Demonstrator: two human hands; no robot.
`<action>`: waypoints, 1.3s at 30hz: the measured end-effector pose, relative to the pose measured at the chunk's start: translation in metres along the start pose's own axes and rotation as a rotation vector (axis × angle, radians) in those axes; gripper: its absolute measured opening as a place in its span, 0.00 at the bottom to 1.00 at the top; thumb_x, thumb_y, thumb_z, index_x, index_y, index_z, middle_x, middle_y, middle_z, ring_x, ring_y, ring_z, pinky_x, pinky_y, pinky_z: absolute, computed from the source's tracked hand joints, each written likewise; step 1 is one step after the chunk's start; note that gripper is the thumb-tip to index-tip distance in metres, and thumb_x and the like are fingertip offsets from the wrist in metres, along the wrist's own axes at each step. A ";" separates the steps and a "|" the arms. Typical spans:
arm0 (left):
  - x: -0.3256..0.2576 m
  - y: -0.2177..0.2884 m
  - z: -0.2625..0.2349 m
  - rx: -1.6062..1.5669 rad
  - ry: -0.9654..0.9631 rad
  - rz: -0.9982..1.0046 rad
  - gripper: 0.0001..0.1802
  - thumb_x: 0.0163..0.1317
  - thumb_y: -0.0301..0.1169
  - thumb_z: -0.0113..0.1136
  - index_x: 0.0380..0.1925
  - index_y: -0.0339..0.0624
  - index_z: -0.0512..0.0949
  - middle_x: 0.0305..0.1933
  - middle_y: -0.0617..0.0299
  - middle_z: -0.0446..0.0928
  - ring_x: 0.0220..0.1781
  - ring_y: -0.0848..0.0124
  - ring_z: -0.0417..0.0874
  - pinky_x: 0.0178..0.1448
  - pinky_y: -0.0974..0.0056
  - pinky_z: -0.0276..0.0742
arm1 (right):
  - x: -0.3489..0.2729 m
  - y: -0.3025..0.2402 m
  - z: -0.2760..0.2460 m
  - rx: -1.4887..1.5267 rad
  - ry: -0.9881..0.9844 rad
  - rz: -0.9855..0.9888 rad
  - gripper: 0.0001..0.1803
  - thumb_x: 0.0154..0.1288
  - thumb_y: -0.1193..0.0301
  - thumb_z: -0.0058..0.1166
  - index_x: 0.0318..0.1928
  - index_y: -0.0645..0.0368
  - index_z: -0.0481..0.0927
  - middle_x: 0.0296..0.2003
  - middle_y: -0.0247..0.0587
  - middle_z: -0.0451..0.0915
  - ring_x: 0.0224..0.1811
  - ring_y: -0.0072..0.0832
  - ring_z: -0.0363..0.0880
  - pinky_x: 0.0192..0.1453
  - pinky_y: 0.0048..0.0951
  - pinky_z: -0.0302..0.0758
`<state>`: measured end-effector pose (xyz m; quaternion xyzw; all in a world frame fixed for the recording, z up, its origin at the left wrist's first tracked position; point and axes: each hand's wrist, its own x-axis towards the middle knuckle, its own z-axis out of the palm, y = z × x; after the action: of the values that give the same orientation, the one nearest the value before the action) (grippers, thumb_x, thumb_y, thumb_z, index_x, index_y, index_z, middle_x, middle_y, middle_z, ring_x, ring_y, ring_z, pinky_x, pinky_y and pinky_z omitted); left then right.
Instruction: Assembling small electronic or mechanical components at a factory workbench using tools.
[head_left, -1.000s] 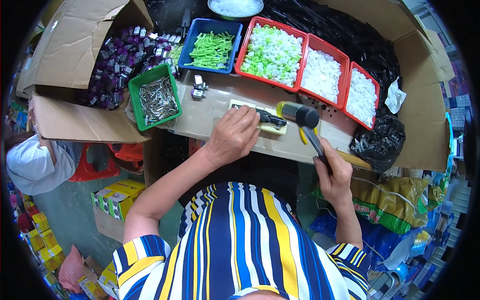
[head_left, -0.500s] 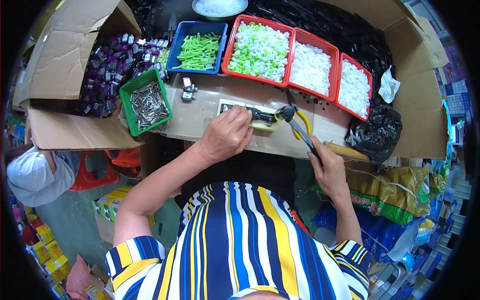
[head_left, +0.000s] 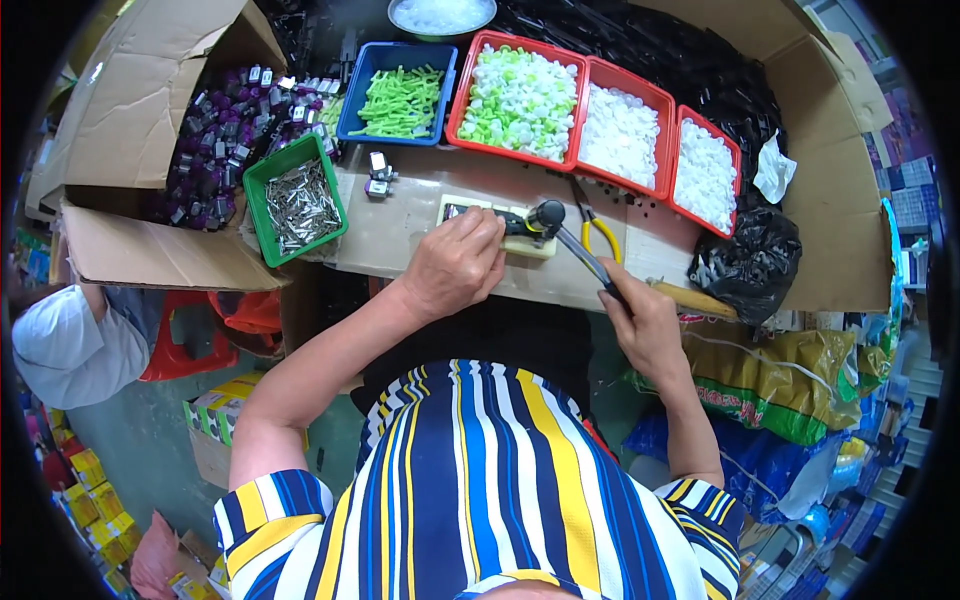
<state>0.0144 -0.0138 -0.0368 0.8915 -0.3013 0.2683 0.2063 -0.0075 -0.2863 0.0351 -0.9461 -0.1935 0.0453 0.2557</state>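
Observation:
My right hand [head_left: 648, 322] grips a hammer [head_left: 580, 254] by its dark handle. The hammer's round black head sits at the right end of a black plastic part [head_left: 516, 226]; whether it touches cannot be made out. That part lies in a cream block [head_left: 530, 246] on the cardboard-covered bench. Fingers of my left hand [head_left: 456, 264] are pinched on the part's left portion and hide some of it. Just right of the block lie pliers with yellow handles [head_left: 602, 238]. Two small metal-and-purple pieces [head_left: 378, 176] rest to the upper left of the block.
A green tray [head_left: 249, 190] of metal pins stands left, beside a carton [head_left: 125, 248] of purple pieces. Behind are a blue tray [head_left: 344, 128] of green sticks and red trays [head_left: 574, 165] of white and green caps. A black bag [head_left: 760, 262] and wooden handle [head_left: 692, 298] lie right.
The hammer head has shifted a little left, toward the black part, and my right hand has moved slightly with it. My left hand keeps its pinch.

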 end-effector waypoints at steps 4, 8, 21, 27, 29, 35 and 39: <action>-0.001 -0.001 -0.002 -0.015 0.014 -0.017 0.19 0.49 0.26 0.68 0.42 0.27 0.80 0.45 0.49 0.79 0.50 0.55 0.82 0.52 0.58 0.80 | 0.007 0.027 -0.011 -0.057 0.168 -0.017 0.22 0.64 0.76 0.60 0.59 0.60 0.79 0.33 0.52 0.81 0.30 0.42 0.81 0.37 0.36 0.76; 0.004 -0.008 -0.010 -0.136 -0.025 -0.080 0.19 0.51 0.27 0.69 0.44 0.31 0.80 0.43 0.52 0.78 0.47 0.55 0.81 0.51 0.56 0.79 | 0.008 0.048 -0.029 -0.092 0.345 -0.036 0.19 0.63 0.78 0.60 0.56 0.61 0.81 0.32 0.49 0.81 0.28 0.38 0.79 0.36 0.34 0.75; 0.012 -0.017 0.003 -0.341 -0.014 -0.210 0.16 0.54 0.28 0.67 0.43 0.36 0.78 0.43 0.52 0.77 0.48 0.52 0.77 0.53 0.52 0.74 | 0.077 0.068 -0.044 -0.501 0.374 -0.114 0.19 0.62 0.69 0.63 0.53 0.63 0.81 0.41 0.53 0.78 0.42 0.50 0.79 0.45 0.42 0.75; 0.033 -0.007 0.003 -0.995 0.326 -0.638 0.18 0.66 0.28 0.61 0.55 0.37 0.80 0.41 0.58 0.79 0.44 0.68 0.81 0.47 0.63 0.77 | 0.053 0.047 0.009 -0.145 0.052 -0.139 0.22 0.54 0.71 0.67 0.46 0.65 0.72 0.43 0.53 0.73 0.47 0.53 0.75 0.51 0.43 0.72; 0.033 -0.010 0.006 -1.538 0.335 -0.898 0.20 0.72 0.33 0.57 0.60 0.38 0.77 0.39 0.67 0.78 0.40 0.79 0.81 0.43 0.70 0.77 | 0.054 0.033 0.024 -0.167 0.088 -0.205 0.21 0.52 0.72 0.67 0.42 0.66 0.72 0.42 0.53 0.71 0.45 0.53 0.74 0.51 0.42 0.72; 0.022 -0.008 -0.004 -1.788 0.349 -1.004 0.18 0.73 0.44 0.57 0.47 0.39 0.79 0.36 0.69 0.78 0.32 0.80 0.81 0.39 0.73 0.75 | 0.071 0.034 0.025 -0.180 -0.022 -0.091 0.13 0.45 0.77 0.63 0.31 0.69 0.74 0.39 0.54 0.70 0.45 0.53 0.73 0.49 0.46 0.71; 0.024 -0.002 -0.010 -1.672 0.318 -0.996 0.14 0.73 0.39 0.57 0.45 0.38 0.80 0.35 0.67 0.79 0.33 0.80 0.81 0.40 0.72 0.76 | 0.072 0.051 0.037 -0.351 0.034 -0.151 0.07 0.43 0.83 0.50 0.28 0.70 0.72 0.34 0.53 0.68 0.37 0.52 0.71 0.46 0.45 0.71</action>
<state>0.0278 -0.0174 -0.0152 0.4373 0.0470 -0.0319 0.8975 0.0690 -0.2815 -0.0219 -0.9595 -0.2647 -0.0247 0.0928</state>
